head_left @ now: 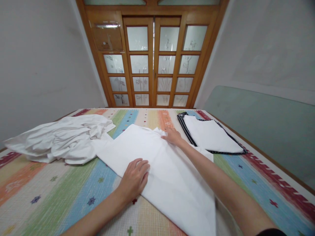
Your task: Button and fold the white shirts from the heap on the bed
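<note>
A white shirt [177, 177] lies spread at an angle across the middle of the bed, its collar end facing away from me. My left hand [136, 173] rests on its near left edge, palm down, with the fingers laid on the cloth. Further off, my right hand [172, 135] is at the collar [159, 131], thumb and fingers closed on the fabric there. The right forearm passes over the shirt's right side and covers part of it. One sleeve [104, 142] reaches left toward a crumpled white garment [71, 137].
A folded white garment lies on black-and-white striped cloth [180, 123] at the far right; its white top [211, 134] is flat. Beneath everything is a striped, multicoloured bed mat [81, 196]. A pale green headboard-like panel [265, 121] stands along the right. Wooden glass-paned doors [154, 57] are behind.
</note>
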Demonstrator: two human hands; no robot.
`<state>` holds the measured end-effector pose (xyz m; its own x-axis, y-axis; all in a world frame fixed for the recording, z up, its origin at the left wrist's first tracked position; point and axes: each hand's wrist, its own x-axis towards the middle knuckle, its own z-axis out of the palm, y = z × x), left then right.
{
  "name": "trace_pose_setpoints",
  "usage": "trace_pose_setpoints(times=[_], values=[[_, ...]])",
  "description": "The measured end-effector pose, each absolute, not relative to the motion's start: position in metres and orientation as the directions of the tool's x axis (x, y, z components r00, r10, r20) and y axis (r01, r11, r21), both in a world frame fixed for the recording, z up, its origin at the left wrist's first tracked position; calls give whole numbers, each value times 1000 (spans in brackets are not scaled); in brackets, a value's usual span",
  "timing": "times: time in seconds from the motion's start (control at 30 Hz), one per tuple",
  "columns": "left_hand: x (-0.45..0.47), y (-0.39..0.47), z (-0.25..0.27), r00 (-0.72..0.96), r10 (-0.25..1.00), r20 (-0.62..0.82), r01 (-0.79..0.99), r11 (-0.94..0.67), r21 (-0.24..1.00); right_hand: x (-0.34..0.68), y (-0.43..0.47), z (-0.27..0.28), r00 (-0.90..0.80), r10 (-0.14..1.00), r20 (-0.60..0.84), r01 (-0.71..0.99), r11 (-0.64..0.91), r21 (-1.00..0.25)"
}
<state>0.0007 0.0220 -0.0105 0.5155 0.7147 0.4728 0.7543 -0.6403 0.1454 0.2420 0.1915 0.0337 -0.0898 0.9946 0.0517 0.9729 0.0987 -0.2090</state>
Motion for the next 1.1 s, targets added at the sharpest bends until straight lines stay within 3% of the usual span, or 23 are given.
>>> trace_pose_setpoints(times=[0.27,0.47,0.6,0.73,0.83,0.93,1.03,1.1], values=[[-20,53,-14,525,680,512,761,-644,75,268,186,31,-41,999,31,971,47,-233],[-38,89,-8,492,744,452,784,-604,140,290,171,32,-10,1000,15,981,13,-191],[-41,115,5,371,842,392,842,-483,241,300,158,31,37,999,23,972,-31,-233],[-44,128,17,124,936,328,830,-279,483,312,146,31,94,995,24,888,-73,-455],[-48,130,23,-91,968,234,698,-106,708,323,141,32,174,984,-37,721,-153,-676],[-50,130,26,-254,965,69,423,47,905,332,139,33,226,964,-141,476,-235,-848],[-50,129,31,-291,949,-122,138,168,976,335,139,34,206,951,-229,314,-286,-905],[-50,127,34,-268,941,-208,71,235,969,333,140,35,161,953,-255,307,-294,-905]])
